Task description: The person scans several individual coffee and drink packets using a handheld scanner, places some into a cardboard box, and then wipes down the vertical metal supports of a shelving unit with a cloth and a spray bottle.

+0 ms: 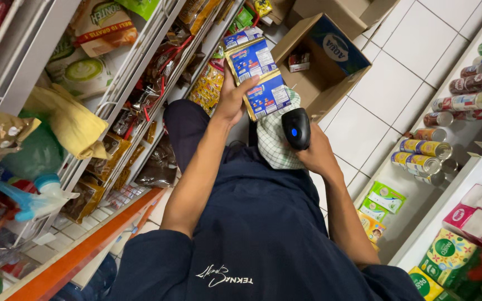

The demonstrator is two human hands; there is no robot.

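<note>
Two blue packets (259, 78) sit fanned in your left hand (231, 100), fingers clamped on their lower edges, above your lap. Your right hand (314, 153) grips a black scanner (296, 128) and a checked cloth (274, 142) just below them. Shelves (140, 61) flank left; an open box (322, 56) stands on the floor ahead

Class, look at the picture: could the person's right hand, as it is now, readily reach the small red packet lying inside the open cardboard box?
Probably not readily: the right hand is occupied holding a black handheld scanner, and the small red packet lies farther off inside the open cardboard box.
</note>
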